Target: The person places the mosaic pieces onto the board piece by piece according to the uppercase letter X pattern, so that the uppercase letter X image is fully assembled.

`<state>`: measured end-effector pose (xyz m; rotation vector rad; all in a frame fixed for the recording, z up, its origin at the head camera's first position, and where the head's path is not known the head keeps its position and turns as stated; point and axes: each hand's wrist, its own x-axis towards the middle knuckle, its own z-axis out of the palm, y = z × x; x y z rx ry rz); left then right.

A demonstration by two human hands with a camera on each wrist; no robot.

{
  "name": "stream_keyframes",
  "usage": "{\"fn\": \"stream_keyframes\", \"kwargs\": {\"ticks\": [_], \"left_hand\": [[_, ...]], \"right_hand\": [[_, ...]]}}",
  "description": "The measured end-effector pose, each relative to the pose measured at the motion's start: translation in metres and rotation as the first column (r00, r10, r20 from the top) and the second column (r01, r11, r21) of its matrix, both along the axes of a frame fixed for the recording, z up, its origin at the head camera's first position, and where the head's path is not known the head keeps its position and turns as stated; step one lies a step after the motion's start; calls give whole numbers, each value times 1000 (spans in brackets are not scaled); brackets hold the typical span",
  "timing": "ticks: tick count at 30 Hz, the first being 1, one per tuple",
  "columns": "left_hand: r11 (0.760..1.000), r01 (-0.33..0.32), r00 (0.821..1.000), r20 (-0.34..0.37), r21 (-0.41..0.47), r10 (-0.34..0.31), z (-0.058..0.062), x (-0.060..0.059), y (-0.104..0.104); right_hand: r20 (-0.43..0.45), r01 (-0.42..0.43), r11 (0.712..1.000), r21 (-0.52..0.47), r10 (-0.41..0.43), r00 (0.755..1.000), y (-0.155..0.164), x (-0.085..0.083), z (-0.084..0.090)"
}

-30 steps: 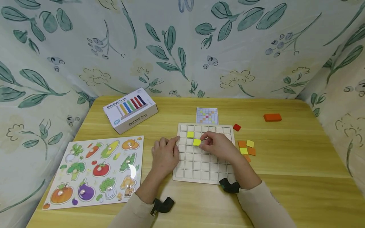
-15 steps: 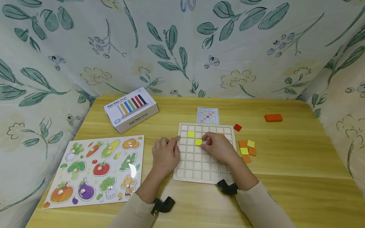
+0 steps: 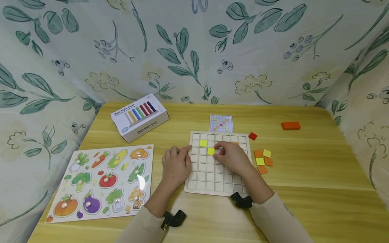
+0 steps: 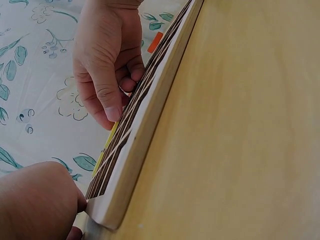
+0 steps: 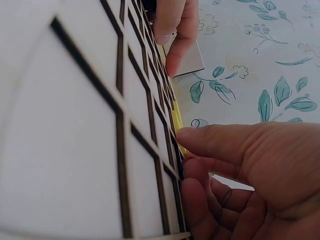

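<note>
Left hand [image 3: 176, 165] rests flat, steadying the grid board [image 3: 212, 182] at its left edge. Right hand [image 3: 232, 156], fingers curled, touches the yellow tile [image 3: 211, 151]; pinch not discernible. Tile should be squared, then pressed flush.

Only readable bit is on the abacus box [image 3: 139, 116]: "Right Right Touch" on top, and again on its front side.

Home play corner; leaf-print curtains [image 3: 194, 50]; wooden table [image 3: 319, 175]; puzzles [image 3: 100, 182]
</note>
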<state>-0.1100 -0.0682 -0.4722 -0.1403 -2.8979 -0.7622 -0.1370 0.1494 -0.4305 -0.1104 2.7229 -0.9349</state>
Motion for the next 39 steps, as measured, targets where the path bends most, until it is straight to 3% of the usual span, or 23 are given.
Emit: {"fn": "stream_keyframes", "kwargs": {"ticks": [17, 30, 39], "left_hand": [[1000, -2, 1000, -1, 9, 2, 0, 2, 1], [1000, -12, 1000, 2, 5, 12, 2, 1, -2], [1000, -4, 1000, 6, 10, 4, 1, 0, 1]], "right_hand": [[30, -22, 1000, -10, 22, 999, 2, 0, 1], [16, -99, 995, -29, 100, 995, 9, -3, 6], [30, -11, 999, -44, 13, 999, 54, -10, 17]]}}
